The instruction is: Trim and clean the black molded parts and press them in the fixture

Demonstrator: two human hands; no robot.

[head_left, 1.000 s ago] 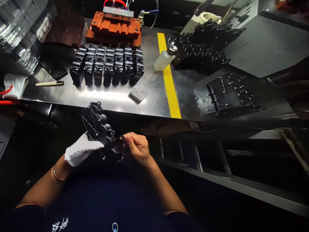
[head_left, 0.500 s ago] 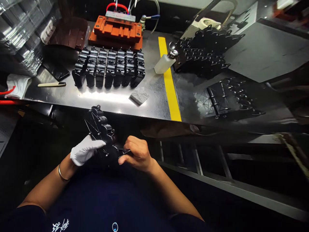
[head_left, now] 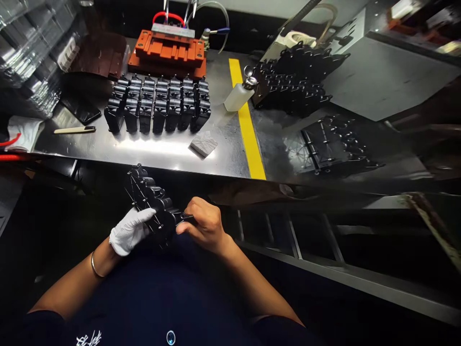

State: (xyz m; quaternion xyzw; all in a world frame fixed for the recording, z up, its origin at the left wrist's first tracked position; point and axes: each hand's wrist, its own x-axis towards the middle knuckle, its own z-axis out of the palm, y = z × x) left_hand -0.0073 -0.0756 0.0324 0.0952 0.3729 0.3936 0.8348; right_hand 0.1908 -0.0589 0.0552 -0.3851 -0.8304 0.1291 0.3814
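plainly, a black ribbed part between the two hands

White lettering stands on the dark navy shirt of the person, at the bottom edge of the view; it looks like Chinese characters, though slant and blur keep me from reading it surely. Farther right on the same shirt sits a small round mark, pale-ringed with a bluish centre.
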